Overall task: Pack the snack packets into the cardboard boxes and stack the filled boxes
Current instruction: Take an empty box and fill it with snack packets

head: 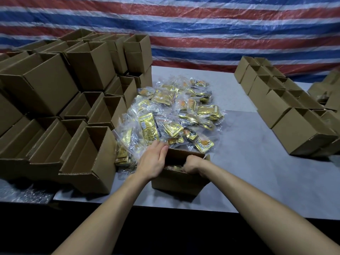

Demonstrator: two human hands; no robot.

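While L hand (156, 159) lies flat on box (180, 183) rim, R hand (193, 165) curled inside; grip unclear

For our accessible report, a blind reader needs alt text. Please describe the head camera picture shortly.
A person's left hand lies flat against an open cardboard box on a grey table; the right hand reaches inside it. Behind lies a heap of gold snack packets, between more open boxes.

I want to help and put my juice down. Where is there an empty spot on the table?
Widest bare patch: grey table between the snack packet pile and the right-hand rows of boxes. A smaller one lies behind the pile, by the striped tarp. Crowded: the left, with stacked open boxes, and the near box.
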